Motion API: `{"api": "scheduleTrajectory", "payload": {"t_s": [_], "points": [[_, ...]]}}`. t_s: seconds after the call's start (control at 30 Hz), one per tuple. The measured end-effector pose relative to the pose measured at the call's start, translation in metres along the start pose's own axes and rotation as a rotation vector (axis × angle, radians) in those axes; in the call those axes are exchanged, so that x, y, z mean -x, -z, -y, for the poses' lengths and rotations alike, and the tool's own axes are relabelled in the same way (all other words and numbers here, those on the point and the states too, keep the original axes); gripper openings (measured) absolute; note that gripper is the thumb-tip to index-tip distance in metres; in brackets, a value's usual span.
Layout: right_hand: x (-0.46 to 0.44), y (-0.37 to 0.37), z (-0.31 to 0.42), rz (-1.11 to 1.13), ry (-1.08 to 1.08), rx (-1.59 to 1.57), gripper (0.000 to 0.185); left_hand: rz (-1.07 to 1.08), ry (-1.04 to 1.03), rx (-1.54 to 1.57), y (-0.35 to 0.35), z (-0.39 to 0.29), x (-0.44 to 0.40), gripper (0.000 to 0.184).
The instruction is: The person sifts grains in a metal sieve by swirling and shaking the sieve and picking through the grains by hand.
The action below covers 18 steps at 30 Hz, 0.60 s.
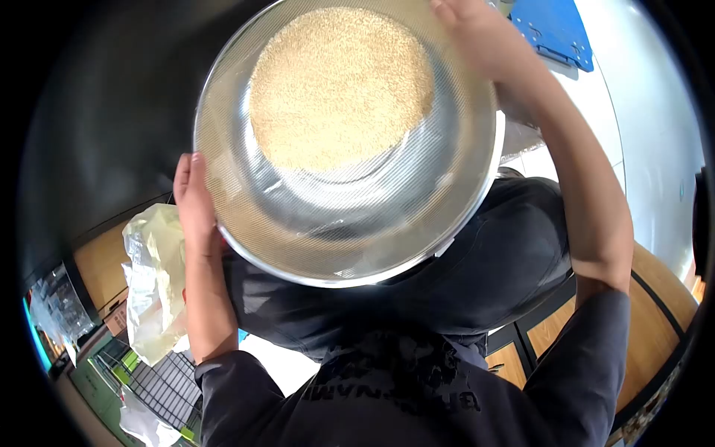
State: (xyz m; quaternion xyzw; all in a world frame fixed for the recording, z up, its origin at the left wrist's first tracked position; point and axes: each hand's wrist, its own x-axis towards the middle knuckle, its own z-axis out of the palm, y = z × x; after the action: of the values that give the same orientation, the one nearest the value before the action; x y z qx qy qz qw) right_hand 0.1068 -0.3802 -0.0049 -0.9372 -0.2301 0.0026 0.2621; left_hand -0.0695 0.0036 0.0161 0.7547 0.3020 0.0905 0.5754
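A large round metal mesh sieve (320, 253) is held above my lap, its near rim over my thighs. A thick heap of small pale golden grains (339, 89) lies in its far part; their exact kind is too fine to make out. My left hand (195, 200) is closed on the left rim, with the thumb showing on the edge. At the far right rim, my right hand (477, 33) is also closed on the sieve, slightly blurred and cut by the top of the view. Shiny bare mesh shows nearest me.
A pale yellow plastic bag (156, 276) hangs beside my left forearm, above a black wire rack (160, 384). A blue plastic object (553, 33) lies at the upper right on a white tiled floor (607, 141). Wooden panels (652, 328) are at my right.
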Motion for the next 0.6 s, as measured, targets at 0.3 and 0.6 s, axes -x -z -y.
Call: {"api": "scheduleTrajectory", "payload": {"t_s": [0.3, 0.6], "points": [[-0.002, 0.006, 0.007, -0.045, -0.295, 0.043, 0.046, -0.024, -0.037, -0.113, -0.017, 0.007, 0.005, 0.026], [-0.001, 0.019, 0.023, 0.061, -0.421, 0.042, 0.049, -0.032, -0.048, -0.13, -0.011, -0.001, 0.0, 0.031]]}}
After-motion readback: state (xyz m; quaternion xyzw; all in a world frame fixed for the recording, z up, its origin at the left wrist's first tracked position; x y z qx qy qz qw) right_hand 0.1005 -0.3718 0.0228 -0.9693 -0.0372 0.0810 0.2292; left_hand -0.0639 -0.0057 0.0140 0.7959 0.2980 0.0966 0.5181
